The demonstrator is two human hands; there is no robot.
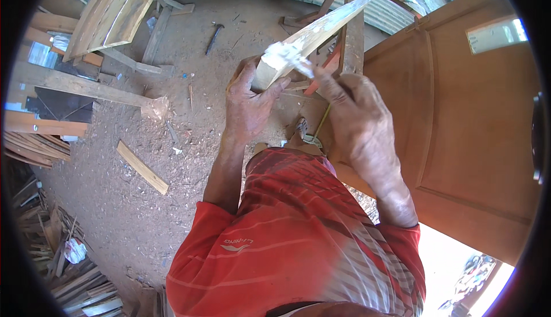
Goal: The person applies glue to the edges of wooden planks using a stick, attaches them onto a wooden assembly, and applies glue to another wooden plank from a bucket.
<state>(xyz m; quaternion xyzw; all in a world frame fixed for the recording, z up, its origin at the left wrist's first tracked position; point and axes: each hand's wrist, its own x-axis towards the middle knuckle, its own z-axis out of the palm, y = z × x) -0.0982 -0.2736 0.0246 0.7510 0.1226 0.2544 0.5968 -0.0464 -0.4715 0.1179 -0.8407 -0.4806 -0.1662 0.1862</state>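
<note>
My left hand (248, 103) grips the near end of a long wooden board (330, 29), thumb on one side and fingers on the other. The board is tilted, its far end pointing away to the right. Thick white paste (279, 56) lies heaped on its upper edge near my left hand, with a thinner white film toward the far end. Between thumb and fingers, my right hand (363, 119) pinches a small white-smeared spreader (305, 68) whose tip touches the paste. Blur and paste hide the spreader's exact kind.
A hammer (214, 38) and a loose wood strip (142, 167) lie on the dirt floor. A panelled brown door (470, 122) stands close on my right. Planks on a trestle (123, 12) are at the far left, a wood scrap pile (86, 291) at the lower left.
</note>
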